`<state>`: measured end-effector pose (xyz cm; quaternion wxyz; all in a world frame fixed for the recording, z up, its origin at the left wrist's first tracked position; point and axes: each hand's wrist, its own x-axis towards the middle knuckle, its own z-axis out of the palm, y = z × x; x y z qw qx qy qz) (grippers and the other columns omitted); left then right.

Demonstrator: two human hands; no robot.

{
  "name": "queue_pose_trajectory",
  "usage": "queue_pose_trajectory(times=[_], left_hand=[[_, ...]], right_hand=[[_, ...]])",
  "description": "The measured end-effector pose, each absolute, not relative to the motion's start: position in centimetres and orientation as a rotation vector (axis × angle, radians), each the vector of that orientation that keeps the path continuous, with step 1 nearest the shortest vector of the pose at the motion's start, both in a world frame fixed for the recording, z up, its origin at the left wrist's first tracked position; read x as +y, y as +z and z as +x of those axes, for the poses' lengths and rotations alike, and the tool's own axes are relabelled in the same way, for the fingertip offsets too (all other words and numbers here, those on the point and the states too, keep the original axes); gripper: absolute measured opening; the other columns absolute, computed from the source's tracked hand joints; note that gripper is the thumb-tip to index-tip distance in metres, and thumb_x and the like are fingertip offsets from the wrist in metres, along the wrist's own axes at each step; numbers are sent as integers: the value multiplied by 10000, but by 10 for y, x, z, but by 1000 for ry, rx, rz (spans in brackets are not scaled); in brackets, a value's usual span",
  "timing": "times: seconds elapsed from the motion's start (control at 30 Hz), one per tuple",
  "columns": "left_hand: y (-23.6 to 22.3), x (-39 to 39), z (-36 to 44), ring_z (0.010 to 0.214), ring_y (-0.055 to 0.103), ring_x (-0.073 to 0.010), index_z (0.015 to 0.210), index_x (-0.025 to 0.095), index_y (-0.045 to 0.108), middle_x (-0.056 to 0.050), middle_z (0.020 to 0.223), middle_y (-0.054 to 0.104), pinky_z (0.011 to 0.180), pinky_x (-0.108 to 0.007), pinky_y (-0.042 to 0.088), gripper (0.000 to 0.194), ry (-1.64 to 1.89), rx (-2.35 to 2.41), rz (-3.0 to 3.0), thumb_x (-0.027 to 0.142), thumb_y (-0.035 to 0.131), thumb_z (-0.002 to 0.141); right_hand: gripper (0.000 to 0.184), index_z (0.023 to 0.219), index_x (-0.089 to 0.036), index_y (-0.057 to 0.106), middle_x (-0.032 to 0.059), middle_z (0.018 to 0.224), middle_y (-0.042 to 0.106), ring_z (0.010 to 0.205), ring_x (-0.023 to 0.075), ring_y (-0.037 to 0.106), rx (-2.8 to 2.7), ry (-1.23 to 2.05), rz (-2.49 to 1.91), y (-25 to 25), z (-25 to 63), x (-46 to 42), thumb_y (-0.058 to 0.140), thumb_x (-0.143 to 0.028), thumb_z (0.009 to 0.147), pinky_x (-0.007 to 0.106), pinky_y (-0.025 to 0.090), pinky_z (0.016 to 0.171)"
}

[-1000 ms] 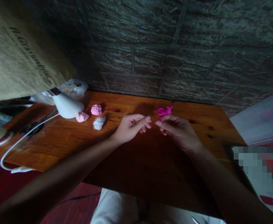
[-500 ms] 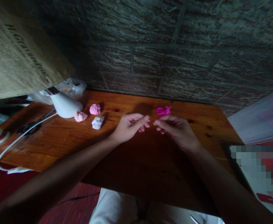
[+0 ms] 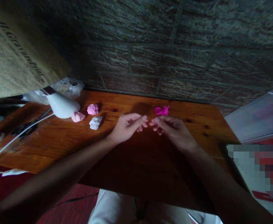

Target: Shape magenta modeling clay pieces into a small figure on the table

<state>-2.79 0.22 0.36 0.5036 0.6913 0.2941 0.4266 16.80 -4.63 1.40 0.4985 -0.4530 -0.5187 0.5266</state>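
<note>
My left hand (image 3: 128, 127) hovers above the middle of the wooden table, thumb and forefinger pressed together. Facing it with a narrow gap between, my right hand (image 3: 170, 129) is likewise closed in a pinch. Whatever either hand has in its fingertips is hidden or too small to name. Just beyond my right fingers lies a small magenta clay figure (image 3: 162, 110) with a round part at its left. Further left sit three clay-like lumps: a bright pink lump (image 3: 92, 109), a pale pink lump (image 3: 78, 117) and a white lump (image 3: 95, 123).
A lamp with a white base (image 3: 63, 105) and a printed shade (image 3: 21, 59) stands at the left, its white cable (image 3: 12, 138) crossing the table. Dark-handled scissors (image 3: 25, 129) lie beside it. A crumpled plastic bag (image 3: 68, 87) is behind. The brick-patterned wall (image 3: 145, 59) borders the back edge.
My right hand has come slightly closer to my left. A magenta bit seen at my right fingertips no longer shows. The whole view has shifted a little.
</note>
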Motion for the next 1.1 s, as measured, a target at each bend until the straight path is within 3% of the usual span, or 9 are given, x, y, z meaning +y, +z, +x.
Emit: queue_pose_trajectory(times=[0.13, 0.33, 0.43, 0.63, 0.9, 1.1], left_hand=[[4, 2, -28, 545, 619, -97, 748, 152, 733, -38, 680, 733, 567, -214, 540, 368, 1033, 718, 1669, 472, 683, 924], [5, 1, -28, 543, 616, -92, 755, 154, 728, -37, 687, 737, 567, -209, 540, 360, 1036, 703, 1681, 469, 686, 923], [6, 2, -28, 539, 613, -94, 752, 154, 724, -35, 673, 731, 563, -210, 540, 364, 1036, 710, 1674, 471, 683, 926], [5, 2, -27, 533, 604, -82, 745, 144, 721, -26, 649, 714, 546, -190, 520, 356, 1035, 706, 1669, 443, 680, 934], [6, 2, -27, 529, 585, -76, 721, 145, 699, -14, 642, 702, 550, -186, 517, 356, 1042, 697, 1654, 440, 693, 920], [5, 1, -27, 551, 606, -91, 802, 126, 747, -34, 669, 715, 563, -204, 518, 385, 996, 684, 1627, 472, 654, 945]], right_hand=[[330, 711, -207, 737, -19, 649, 675, 577, 105, 542, -1199, 1239, -1101, 13, 167, -46, 937, -460, 641, 258, 430, 560], [389, 781, -212, 794, 48, 810, 766, 664, 127, 631, -1187, 1306, -1069, 14, 165, -47, 813, -600, 768, 259, 484, 585], [359, 781, -217, 801, 44, 800, 768, 647, 120, 632, -1159, 1353, -1023, 16, 164, -48, 831, -574, 762, 255, 494, 579], [302, 657, -217, 762, -27, 584, 683, 515, 92, 566, -1081, 1320, -1005, 16, 162, -49, 977, -414, 579, 242, 485, 515], [300, 945, -248, 826, 57, 965, 797, 768, 131, 691, -1165, 1471, -928, 9, 165, -47, 785, -526, 841, 255, 548, 666], [327, 989, -301, 836, 24, 1018, 751, 746, 104, 604, -1083, 1439, -954, 9, 163, -47, 833, -549, 777, 229, 483, 624]])
